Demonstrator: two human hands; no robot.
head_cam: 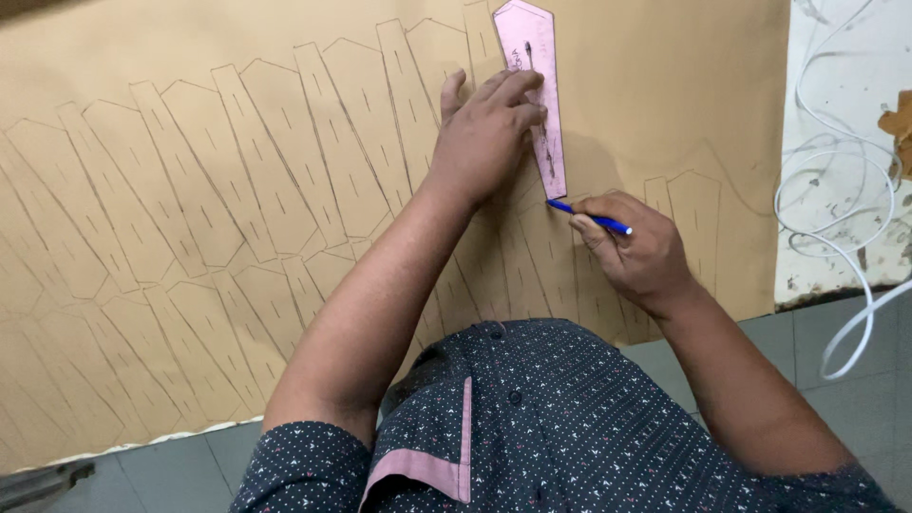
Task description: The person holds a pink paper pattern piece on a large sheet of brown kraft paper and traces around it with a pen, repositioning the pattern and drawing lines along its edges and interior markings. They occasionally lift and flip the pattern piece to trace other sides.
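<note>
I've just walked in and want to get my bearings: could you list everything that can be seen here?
Sheet: one, tan, spread over most of the work surface, covered with many pen-drawn outlines of a long pointed shape.
Template: one, pink, long with a pointed top, lying flat on the sheet near the top edge.
Pen: one, blue, tip at the template's lower end.
Cord: one, white, looped on the worn whitish surface at the right.
Floor: grey tiles, along the bottom.
Shirt: one, dark with small dots and pink trim, bottom centre.
Left hand: pressed flat on the template.
Right hand: holding the pen.
</note>
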